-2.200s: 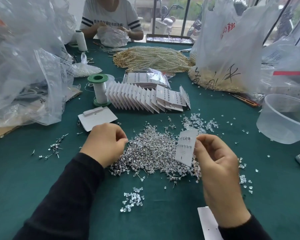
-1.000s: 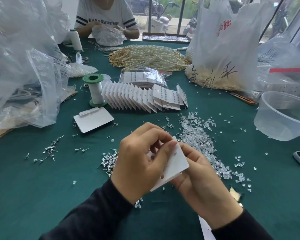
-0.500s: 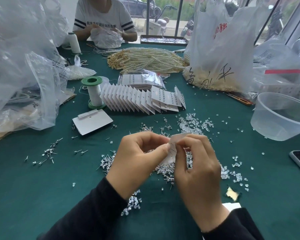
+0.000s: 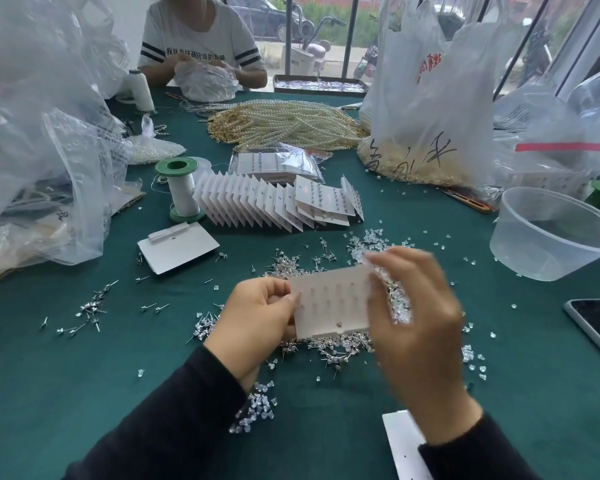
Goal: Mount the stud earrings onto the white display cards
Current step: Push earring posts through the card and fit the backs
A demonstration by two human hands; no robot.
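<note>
From the head camera, the left hand (image 4: 257, 320) pinches the left edge of a white display card (image 4: 329, 303), thumb on top and fingers curled beneath; the right hand (image 4: 416, 323), smeared by motion blur, has thumb and fingers closed on the card's right edge; the card is lifted just above the green table (image 4: 49, 393), over a loose heap of stud earrings (image 4: 329, 348); faint rows of marks show on its face, too blurred to read.

A small heap of clear earring backs (image 4: 257, 410) lies beside the left sleeve; more backs are scattered to the right, near a phone (image 4: 596, 323).

Behind the heap stands a fanned row of cards (image 4: 257, 202) set with studs; just behind it a clear flat bag (image 4: 274, 162) holds more filled cards; a blank card (image 4: 177, 245) lies beside a green spool (image 4: 181, 188).

To the right, a clear plastic bowl (image 4: 551, 233) sits upright; what it holds I cannot tell; a tall white plastic bag (image 4: 430, 98) has pale beads pooled in its bottom; pearl strands (image 4: 284, 123) lie loose on the table; a small clear bag (image 4: 153, 147) holds pearls; a large crumpled clear bag (image 4: 32, 133) fills the left, its contents unclear.

At the far end another person (image 4: 201, 32) handles a clear bag (image 4: 205, 81); a dark tray (image 4: 319, 86) sits beside them.
</note>
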